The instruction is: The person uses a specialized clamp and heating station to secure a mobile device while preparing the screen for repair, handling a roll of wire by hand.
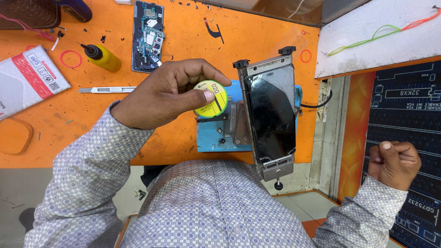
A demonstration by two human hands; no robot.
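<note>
Holding a small yellow-green spool [211, 98] between thumb and fingers, the left hand [161, 94] hovers just left of the clamped phone [270, 112], its grip closed on the spool's rim. The phone, its dark glass cracked, lies lengthwise in a metal clamp fixture [271, 167] that rests on a blue mat [216, 135] at the near edge of the orange surface [257, 36]. The right hand [395, 163] is well to the right of the phone, curled into a fist over a dark blue printed mat [404, 105]; whether anything lies inside that fist cannot be told. Beyond the phone to the left, an opened handset with exposed circuit boards [148, 36] lies flat, with a yellow squeeze bottle [103, 56] just left of it and a slim metal blade tool [106, 89] nearer the left hand. A white packet [27, 78] lies far left of the phone. Red rubber rings [70, 59] are scattered on the surface.
</note>
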